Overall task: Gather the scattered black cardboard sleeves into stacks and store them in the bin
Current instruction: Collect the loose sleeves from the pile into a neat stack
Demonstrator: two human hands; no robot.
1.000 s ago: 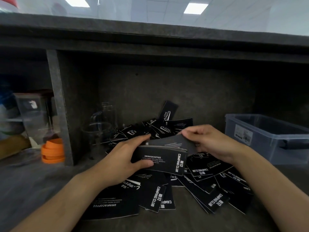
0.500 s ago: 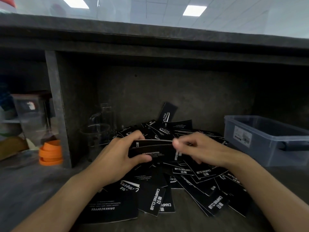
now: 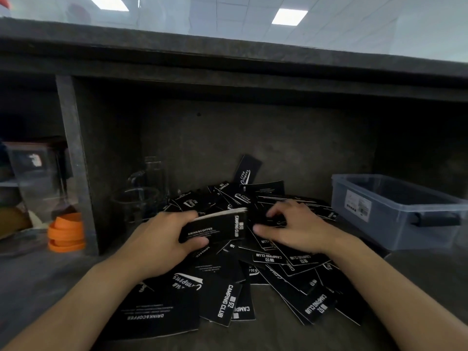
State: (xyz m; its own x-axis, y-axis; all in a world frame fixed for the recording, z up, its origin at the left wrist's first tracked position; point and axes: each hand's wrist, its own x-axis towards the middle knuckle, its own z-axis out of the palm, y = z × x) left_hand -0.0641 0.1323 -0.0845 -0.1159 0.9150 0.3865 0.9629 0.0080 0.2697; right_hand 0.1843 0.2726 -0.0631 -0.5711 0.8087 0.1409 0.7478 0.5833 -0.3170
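Observation:
My left hand (image 3: 162, 239) grips a small stack of black sleeves (image 3: 215, 228), thumb under and fingers over its top edge, held just above the heap. Several loose black sleeves (image 3: 286, 272) with white print lie scattered over the dark counter in front of me. To the right of the stack, my right hand (image 3: 296, 226) reaches down onto the heap with its fingers curled over a sleeve; whether it holds that sleeve is unclear. The translucent grey bin (image 3: 395, 211) stands at the right, and no sleeves are visible inside it.
A dark shelf (image 3: 228, 62) hangs over the recess. Clear glass cups (image 3: 141, 198) stand at the back left of the heap. A vertical divider (image 3: 76, 160) separates a left bay with orange lids (image 3: 67, 231) and a clear container (image 3: 33, 171).
My right hand let go of the stack's right end and moved right and down onto the heap. My left hand keeps the stack, now tilted more edge-on.

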